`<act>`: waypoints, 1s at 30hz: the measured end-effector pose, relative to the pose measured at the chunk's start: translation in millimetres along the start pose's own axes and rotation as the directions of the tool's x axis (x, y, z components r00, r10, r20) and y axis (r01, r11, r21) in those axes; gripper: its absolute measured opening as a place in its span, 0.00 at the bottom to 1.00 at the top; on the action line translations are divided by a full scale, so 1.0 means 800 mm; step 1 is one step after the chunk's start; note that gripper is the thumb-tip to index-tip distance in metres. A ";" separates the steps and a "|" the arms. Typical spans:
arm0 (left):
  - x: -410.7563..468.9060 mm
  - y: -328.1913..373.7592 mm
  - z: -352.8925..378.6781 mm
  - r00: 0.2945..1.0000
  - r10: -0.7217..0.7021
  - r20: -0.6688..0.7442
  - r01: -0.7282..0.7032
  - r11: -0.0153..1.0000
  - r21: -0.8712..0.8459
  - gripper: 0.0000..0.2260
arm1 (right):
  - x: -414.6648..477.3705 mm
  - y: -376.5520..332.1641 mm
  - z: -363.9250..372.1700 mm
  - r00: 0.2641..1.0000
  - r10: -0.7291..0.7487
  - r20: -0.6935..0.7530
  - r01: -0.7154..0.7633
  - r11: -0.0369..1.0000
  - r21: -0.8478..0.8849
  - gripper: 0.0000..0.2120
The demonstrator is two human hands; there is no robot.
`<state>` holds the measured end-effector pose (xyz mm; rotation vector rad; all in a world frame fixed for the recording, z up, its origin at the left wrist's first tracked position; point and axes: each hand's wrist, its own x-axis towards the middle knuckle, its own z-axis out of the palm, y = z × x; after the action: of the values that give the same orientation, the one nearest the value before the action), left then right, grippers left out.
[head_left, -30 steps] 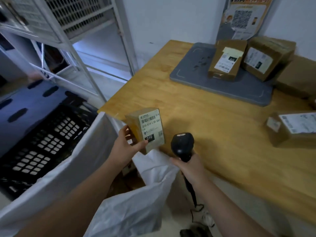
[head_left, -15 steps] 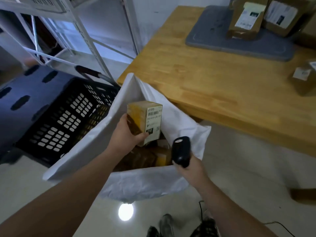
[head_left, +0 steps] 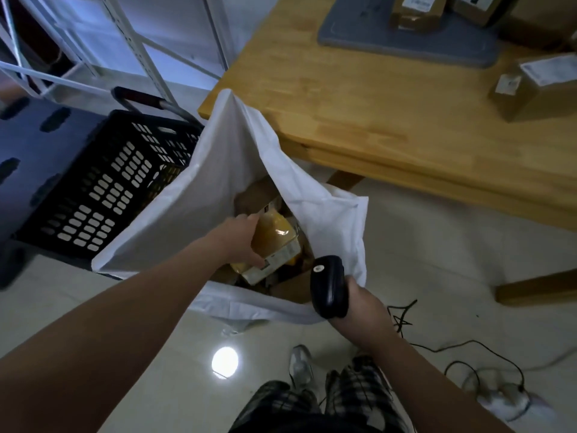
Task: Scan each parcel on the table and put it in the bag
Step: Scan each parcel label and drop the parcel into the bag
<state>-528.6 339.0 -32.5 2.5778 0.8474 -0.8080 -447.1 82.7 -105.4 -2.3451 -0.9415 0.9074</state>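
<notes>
My left hand (head_left: 242,239) reaches down into the open white bag (head_left: 199,195) and grips a small yellow-brown parcel (head_left: 274,245) with a white label, lying tilted on top of other brown parcels inside. My right hand (head_left: 363,303) holds a black barcode scanner (head_left: 329,285) at the bag's near right rim. On the wooden table (head_left: 374,98) a labelled parcel (head_left: 537,85) lies at the right edge, and two more parcels (head_left: 415,10) sit on a grey mat (head_left: 406,39) at the back.
A black perforated crate (head_left: 103,185) stands left of the bag, with white metal shelving (head_left: 103,48) behind it. Black cables (head_left: 452,348) trail over the pale floor at the right. My checked trousers and shoes show at the bottom.
My left hand has lowered the yellow-brown parcel from above the bag's mouth down into the bag. The right hand with the scanner stayed at the bag's rim. The view tipped further downward.
</notes>
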 end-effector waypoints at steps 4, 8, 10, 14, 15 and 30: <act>0.000 -0.004 0.028 0.998 0.023 0.050 -0.029 0.991 0.131 0.43 | 0.001 -0.001 0.008 0.998 0.007 -0.061 -0.006 1.000 0.015 0.14; 0.003 -0.007 0.036 0.998 0.034 0.057 -0.040 0.994 0.098 0.35 | -0.001 0.000 0.014 0.994 0.037 -0.102 -0.032 0.998 0.049 0.14; 0.004 -0.004 0.028 0.998 0.058 -0.020 -0.057 0.997 0.050 0.31 | -0.004 0.000 0.016 0.995 0.040 -0.093 -0.035 0.998 0.052 0.13; 0.004 0.000 0.016 0.992 0.073 -0.099 -0.077 0.997 -0.030 0.29 | -0.008 -0.004 0.011 0.995 0.052 -0.082 -0.049 0.998 0.042 0.14; 0.004 0.001 0.014 0.991 0.076 -0.108 -0.082 0.995 -0.050 0.29 | -0.008 -0.005 0.009 0.995 0.055 -0.084 -0.052 0.998 0.043 0.15; 0.029 0.113 -0.055 0.942 0.176 -0.285 -0.222 0.965 -0.138 0.26 | 0.031 0.008 -0.143 0.900 0.116 -0.420 -0.047 0.984 0.172 0.17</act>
<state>-439.0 298.3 -1.3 2.6020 0.6761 -0.3143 -348.8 78.0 -41.6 -2.3212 -0.5716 0.4396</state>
